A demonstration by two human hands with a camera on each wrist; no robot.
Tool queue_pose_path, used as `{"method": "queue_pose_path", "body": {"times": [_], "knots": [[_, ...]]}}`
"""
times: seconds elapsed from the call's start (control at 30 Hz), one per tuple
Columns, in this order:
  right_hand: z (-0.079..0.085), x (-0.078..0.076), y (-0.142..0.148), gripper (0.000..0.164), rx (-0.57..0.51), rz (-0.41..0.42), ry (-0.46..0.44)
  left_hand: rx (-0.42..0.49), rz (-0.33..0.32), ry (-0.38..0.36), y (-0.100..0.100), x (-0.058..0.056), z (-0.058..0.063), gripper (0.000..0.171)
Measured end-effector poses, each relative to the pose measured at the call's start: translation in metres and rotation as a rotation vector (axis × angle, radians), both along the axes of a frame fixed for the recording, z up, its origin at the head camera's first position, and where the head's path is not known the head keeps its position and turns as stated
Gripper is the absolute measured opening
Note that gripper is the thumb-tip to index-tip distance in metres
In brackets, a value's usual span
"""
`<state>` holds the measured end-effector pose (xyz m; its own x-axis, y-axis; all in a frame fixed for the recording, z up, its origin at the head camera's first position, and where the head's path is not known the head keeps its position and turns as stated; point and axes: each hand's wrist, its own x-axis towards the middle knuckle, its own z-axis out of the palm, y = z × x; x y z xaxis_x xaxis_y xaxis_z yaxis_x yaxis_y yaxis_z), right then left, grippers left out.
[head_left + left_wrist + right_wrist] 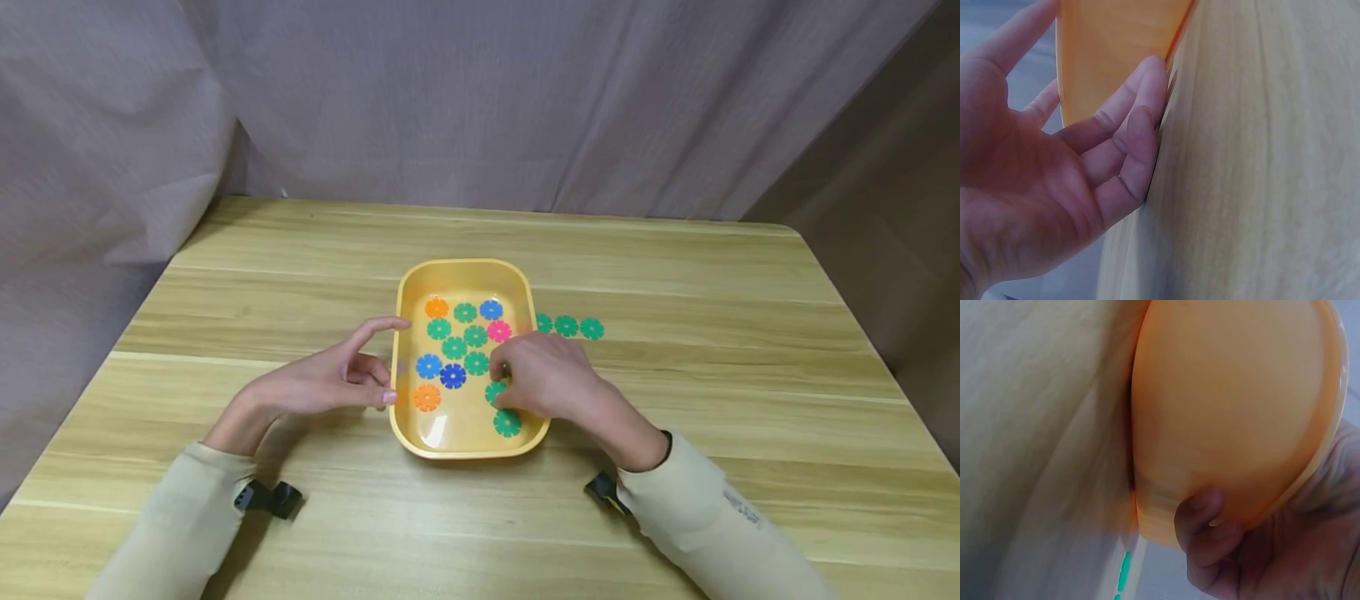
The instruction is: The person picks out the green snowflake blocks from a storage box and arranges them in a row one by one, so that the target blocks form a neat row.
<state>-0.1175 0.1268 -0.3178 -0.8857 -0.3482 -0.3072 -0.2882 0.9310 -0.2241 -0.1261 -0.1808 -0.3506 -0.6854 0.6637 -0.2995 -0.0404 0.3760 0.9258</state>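
While the left hand (324, 379) spreads against the tray (468, 455), the right hand (551, 377) curls over discs (492, 388), grip unclear.

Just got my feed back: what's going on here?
A person's left hand touches the left side of a yellow tray. The right hand reaches over the opposite side to a green disc; whether it is pinched is unclear. Other coloured discs lie inside; three green ones show on the table, right of the tray.
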Motion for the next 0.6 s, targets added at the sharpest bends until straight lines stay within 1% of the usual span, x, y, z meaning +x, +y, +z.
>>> {"method": "queue_pose_path", "body": {"times": [0.17, 0.3, 0.43, 0.6], "knots": [[0.0008, -0.0009, -0.0012, 0.014, 0.018, 0.008, -0.005, 0.001, 0.001, 0.001, 0.0000, 0.0000, 0.0005, 0.090], [0.0008, -0.0011, -0.0011, 0.016, 0.015, 0.016, -0.003, 0.003, 0.002, 0.001, -0.0004, -0.0001, 0.0005, 0.090], [0.0006, -0.0006, 0.0002, 0.022, -0.007, 0.020, -0.009, 0.000, -0.003, 0.011, -0.0005, -0.0001, -0.0003, 0.090], [0.0022, -0.0016, 0.0050, 0.022, -0.054, 0.037, -0.024, -0.001, -0.005, 0.022, 0.0000, 0.0001, -0.0005, 0.089]]}}
